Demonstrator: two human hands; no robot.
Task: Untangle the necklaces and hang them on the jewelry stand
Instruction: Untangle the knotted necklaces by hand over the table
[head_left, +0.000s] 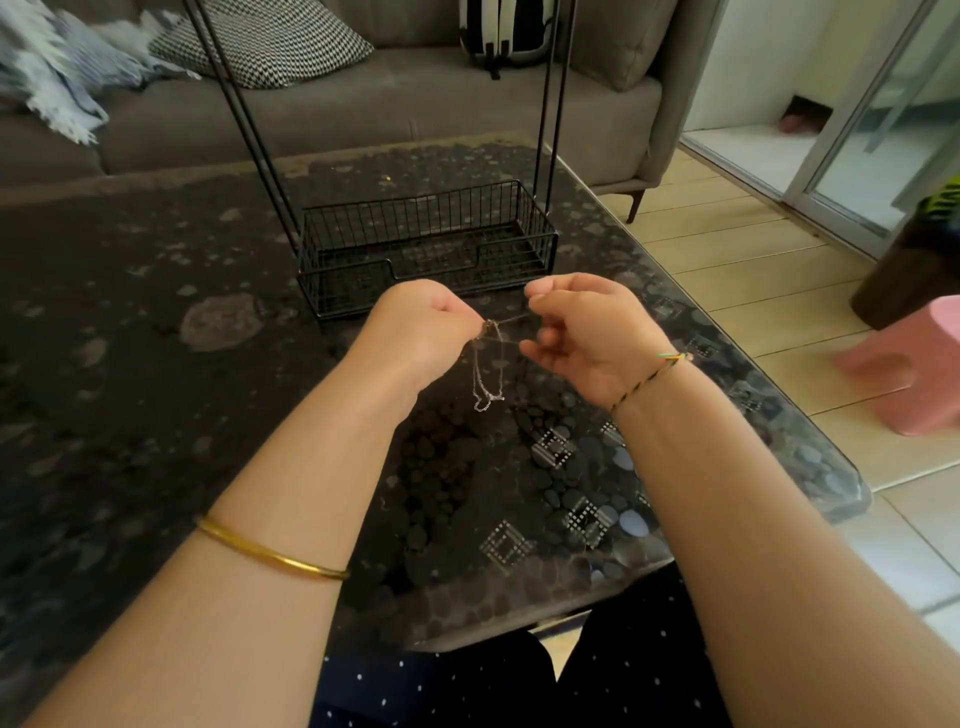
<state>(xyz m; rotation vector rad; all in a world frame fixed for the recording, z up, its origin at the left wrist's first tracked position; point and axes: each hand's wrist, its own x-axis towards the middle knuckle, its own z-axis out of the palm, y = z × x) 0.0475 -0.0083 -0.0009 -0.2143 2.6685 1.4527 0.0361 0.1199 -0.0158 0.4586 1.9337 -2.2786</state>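
Over the dark bench (156, 364), the left hand (421, 322) and right hand (582, 332) each pinched the tangled necklaces (488, 364), pulling one strand taut between them, seemingly to ease the knot; loose loops dangled beneath. The jewelry stand (426, 249) stood at twelve o'clock, close for hanging.

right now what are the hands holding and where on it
The tangled necklaces: the left hand pinches them at the knot, the right hand pinches a strand pulled sideways from it. The loops hang free.
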